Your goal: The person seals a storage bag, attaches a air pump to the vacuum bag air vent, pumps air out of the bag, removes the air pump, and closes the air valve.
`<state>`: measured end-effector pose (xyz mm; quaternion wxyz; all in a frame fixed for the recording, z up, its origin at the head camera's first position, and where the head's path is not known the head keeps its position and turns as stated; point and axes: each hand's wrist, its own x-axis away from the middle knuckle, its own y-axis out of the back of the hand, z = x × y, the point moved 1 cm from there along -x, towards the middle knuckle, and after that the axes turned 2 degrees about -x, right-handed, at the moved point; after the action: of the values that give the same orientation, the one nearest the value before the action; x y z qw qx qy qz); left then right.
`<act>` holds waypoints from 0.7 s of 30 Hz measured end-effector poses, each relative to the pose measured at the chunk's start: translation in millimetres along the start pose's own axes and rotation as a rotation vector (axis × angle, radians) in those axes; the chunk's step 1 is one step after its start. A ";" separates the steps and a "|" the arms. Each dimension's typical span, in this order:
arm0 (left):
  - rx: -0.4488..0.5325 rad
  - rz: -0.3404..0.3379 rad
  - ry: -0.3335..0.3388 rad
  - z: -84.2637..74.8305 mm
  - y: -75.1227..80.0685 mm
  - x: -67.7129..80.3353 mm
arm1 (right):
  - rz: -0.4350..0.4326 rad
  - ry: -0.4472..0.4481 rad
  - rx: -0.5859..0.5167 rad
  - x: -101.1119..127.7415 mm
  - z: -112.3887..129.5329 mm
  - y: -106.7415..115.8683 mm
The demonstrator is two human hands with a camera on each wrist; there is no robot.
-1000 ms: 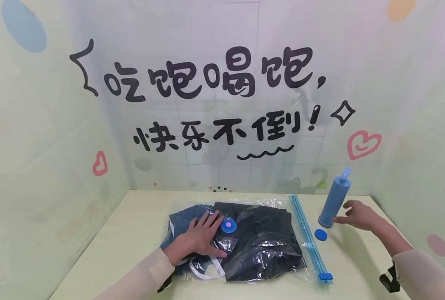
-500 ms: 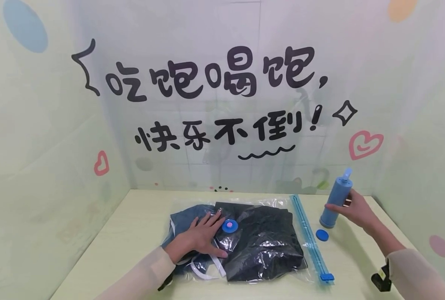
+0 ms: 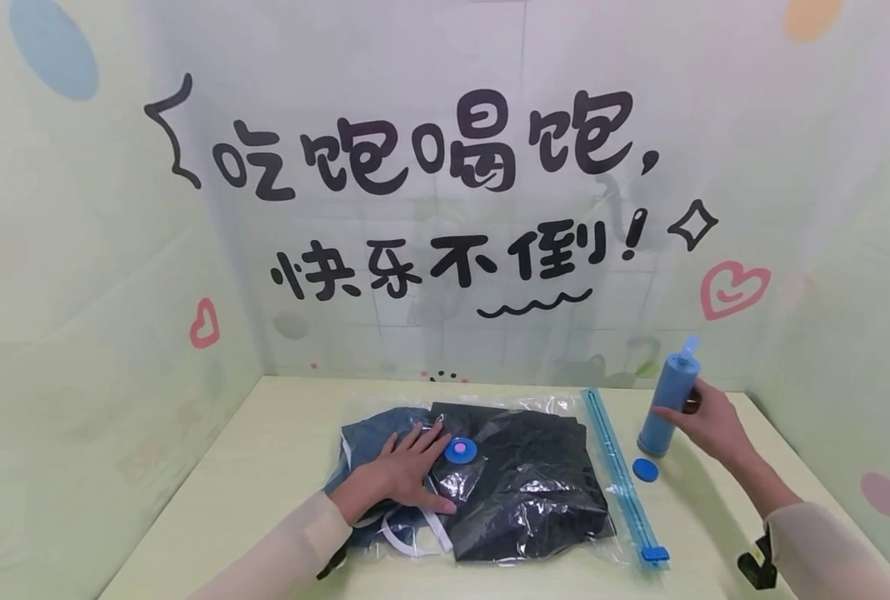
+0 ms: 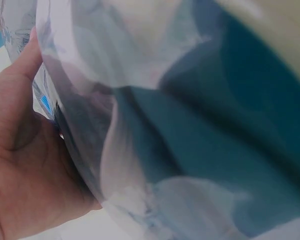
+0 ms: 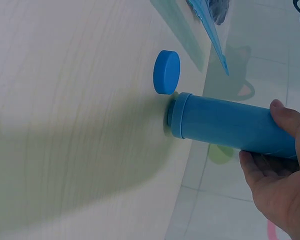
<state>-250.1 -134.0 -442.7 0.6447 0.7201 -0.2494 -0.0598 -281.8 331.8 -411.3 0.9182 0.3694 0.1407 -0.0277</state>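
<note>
A clear vacuum storage bag (image 3: 527,492) with dark folded clothes inside lies on the table. On its top is a round blue valve (image 3: 460,451) with a pink centre. My left hand (image 3: 403,477) rests spread on the bag, its fingertips just left of the valve. In the left wrist view the clear film (image 4: 140,100) covers teal and white cloth. My right hand (image 3: 715,423) grips a blue hand pump (image 3: 667,404), which stands upright with its light blue handle on top. The round blue valve cap (image 3: 645,470) lies by the pump's base.
A teal zip seal with a blue slider (image 3: 655,554) runs along the bag's right edge. Printed wall sheets (image 3: 445,350) enclose the pale wooden table (image 3: 250,467) at the back and on both sides.
My right hand has moved in from beside the pump and taken hold of its barrel. The left hand stays on the bag, and the cap lies where it was.
</note>
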 end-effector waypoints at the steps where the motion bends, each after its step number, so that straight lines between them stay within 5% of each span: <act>1: -0.001 -0.001 0.000 0.1 0.1 -0.1 | -0.008 0.004 0.000 -0.6 1.5 -0.2; 21: -0.008 0.001 -0.010 1.9 0.4 0.1 | -0.013 0.077 -0.096 -37.1 74.0 -23.9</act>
<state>-251.0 -135.8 -442.6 0.6462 0.7171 -0.2531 -0.0640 -303.5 261.7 -366.1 0.9286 0.3246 0.1794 -0.0128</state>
